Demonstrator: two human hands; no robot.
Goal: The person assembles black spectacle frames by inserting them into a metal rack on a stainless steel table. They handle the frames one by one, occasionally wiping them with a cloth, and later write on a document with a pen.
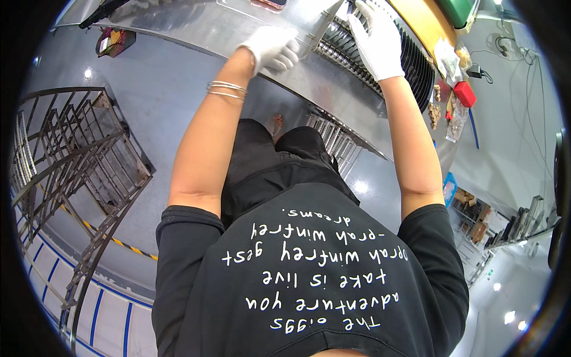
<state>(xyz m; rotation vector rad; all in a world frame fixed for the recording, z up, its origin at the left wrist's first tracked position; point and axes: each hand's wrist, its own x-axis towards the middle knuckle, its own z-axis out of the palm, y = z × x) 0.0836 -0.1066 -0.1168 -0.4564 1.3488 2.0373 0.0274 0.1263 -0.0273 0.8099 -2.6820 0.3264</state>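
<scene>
My left hand (pixel 273 50), in a white glove, hovers over or rests on the steel worktable (pixel 308 73). Its fingers curl inward, and whether anything lies inside them is hidden. My right hand (pixel 378 42), gloved too, reaches over a slotted metal rack (pixel 341 53). Thumb and fingers are spread apart there, with nothing visible between them; the fingertips are near the top edge of the picture. Beside and partly beneath that hand, a row of thin black plates (pixel 417 67) stands closely spaced in the rack.
A red box (pixel 465 94), small brown pieces (pixel 435 115) and plastic bags (pixel 457 118) lie on the right. A green bin (pixel 458 13) stands at the far right. Metal-frame racks (pixel 84 147) are on the floor at left, and a basket (pixel 115 42) sits near the table.
</scene>
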